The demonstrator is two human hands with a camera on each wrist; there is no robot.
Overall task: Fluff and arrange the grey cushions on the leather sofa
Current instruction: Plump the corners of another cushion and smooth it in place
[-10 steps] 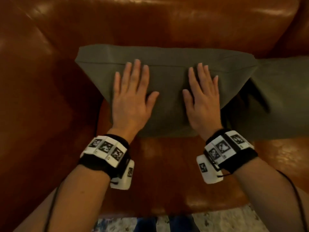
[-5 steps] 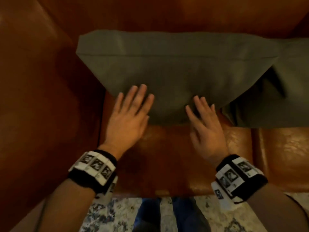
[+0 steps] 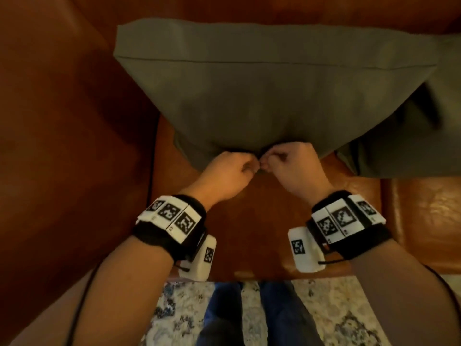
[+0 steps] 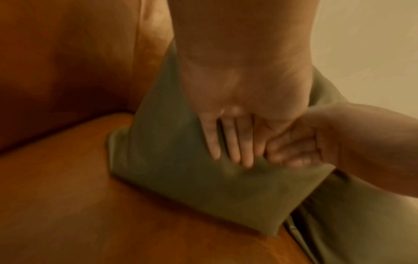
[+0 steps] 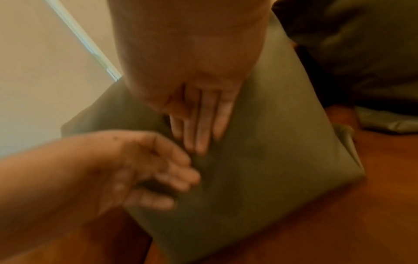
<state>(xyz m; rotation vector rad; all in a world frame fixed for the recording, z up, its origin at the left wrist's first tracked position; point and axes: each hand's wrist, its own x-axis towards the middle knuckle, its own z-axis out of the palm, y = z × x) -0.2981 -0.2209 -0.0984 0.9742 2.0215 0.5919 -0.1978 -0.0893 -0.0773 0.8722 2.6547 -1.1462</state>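
Head view: brown leather sofa (image 3: 62,146), patterned rug (image 3: 174,313) below; both hands curled, pinching grey cushion (image 3: 262,96) bottom edge.

Second grey cushion (image 3: 411,136) cropped at right edge; hands' fingertips motion-blurred in wrist views.

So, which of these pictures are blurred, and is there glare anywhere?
Head view: fairly sharp, dim and warm, with glare patches on the leather sofa seat at right. Left wrist view: soft throughout, the left hand smeared against the grey cushion. Right wrist view: the most blurred, above all the left hand's fingers.
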